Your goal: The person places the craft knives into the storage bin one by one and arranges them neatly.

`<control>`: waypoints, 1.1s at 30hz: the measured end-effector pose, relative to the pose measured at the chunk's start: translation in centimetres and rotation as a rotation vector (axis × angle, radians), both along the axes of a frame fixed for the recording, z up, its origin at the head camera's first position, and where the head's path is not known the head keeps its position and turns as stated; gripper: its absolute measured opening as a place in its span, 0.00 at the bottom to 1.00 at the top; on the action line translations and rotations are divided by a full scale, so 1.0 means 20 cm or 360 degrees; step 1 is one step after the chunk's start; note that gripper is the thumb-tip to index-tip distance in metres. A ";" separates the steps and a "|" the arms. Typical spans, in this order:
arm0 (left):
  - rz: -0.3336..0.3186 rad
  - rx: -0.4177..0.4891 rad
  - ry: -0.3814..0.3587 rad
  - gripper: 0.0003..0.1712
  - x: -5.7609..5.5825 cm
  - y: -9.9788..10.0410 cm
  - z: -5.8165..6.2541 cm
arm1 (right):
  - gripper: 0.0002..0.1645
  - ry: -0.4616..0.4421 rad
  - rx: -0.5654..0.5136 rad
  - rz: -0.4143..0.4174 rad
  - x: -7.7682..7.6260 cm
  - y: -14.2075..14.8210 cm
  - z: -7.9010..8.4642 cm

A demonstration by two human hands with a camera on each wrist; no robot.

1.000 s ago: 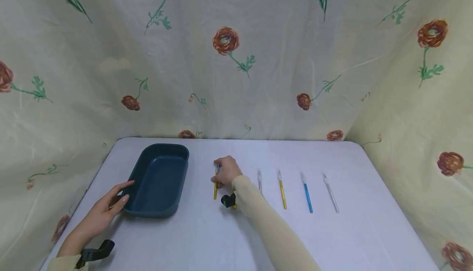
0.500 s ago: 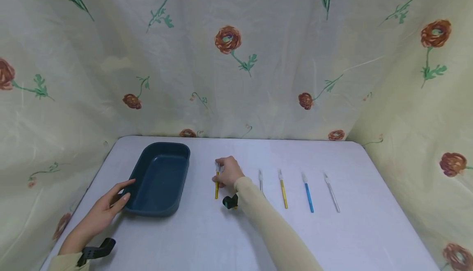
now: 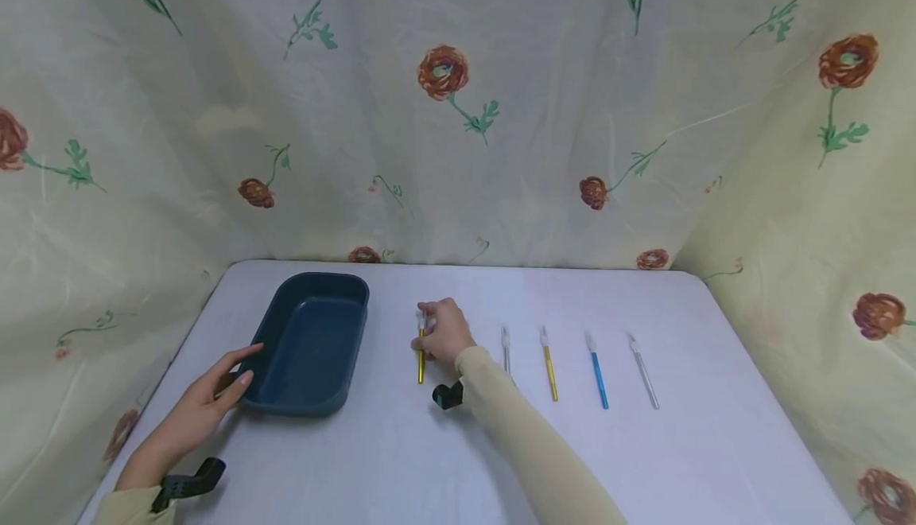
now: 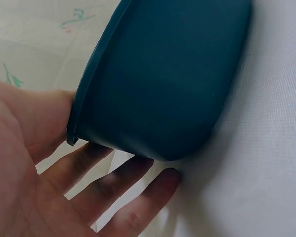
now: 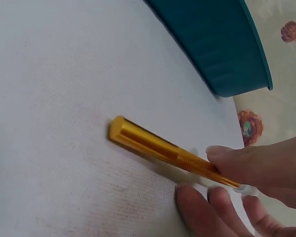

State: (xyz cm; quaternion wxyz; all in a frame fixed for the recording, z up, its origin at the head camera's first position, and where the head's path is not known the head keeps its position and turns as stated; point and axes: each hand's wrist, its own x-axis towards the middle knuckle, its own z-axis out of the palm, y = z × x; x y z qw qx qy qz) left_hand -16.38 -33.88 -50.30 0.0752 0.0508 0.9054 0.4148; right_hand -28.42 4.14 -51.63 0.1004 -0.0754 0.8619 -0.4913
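Observation:
In the head view my left hand (image 3: 203, 410) holds the near left corner of a dark blue rectangular tub (image 3: 304, 409). The left wrist view has the thumb over the rim and the other fingers spread along the outer wall (image 4: 163, 84). My right hand (image 3: 447, 332) pinches a craft knife with a gold handle (image 3: 421, 362), to the right of the tub. In the right wrist view the thumb lies on one side of the gold handle (image 5: 153, 148) and fingers on the other, near its clear-capped end. Its butt end points toward the wearer, close over the white cloth.
Right of the right hand lie a silver craft knife (image 3: 506, 350), another gold one (image 3: 550, 370), a blue one (image 3: 599, 378) and a second silver one (image 3: 646, 378), roughly in a row on the white table (image 3: 716, 429). A flowered curtain (image 3: 529, 151) hangs behind.
Both hands keep their places, the right still at the gold-handled knife. A bit of gold showing beneath the right wrist earlier is now hidden. The whole head view has shifted slightly.

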 end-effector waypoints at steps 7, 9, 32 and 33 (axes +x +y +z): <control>0.0008 0.0012 0.0001 0.36 0.00 0.00 -0.01 | 0.42 0.0074 -0.0040 -0.0027 0.00 0.02 0.00; 0.0009 0.0019 0.0004 0.36 0.00 0.00 -0.01 | 0.41 0.0085 -0.0062 -0.0011 0.01 0.03 0.00; 0.0039 0.0100 0.0043 0.35 0.01 0.00 -0.02 | 0.40 0.0074 -0.0637 0.0130 0.09 -0.03 0.30; 0.0040 0.0102 0.0042 0.35 0.01 0.00 -0.02 | 0.40 0.0069 -0.0663 0.0152 0.08 -0.05 0.30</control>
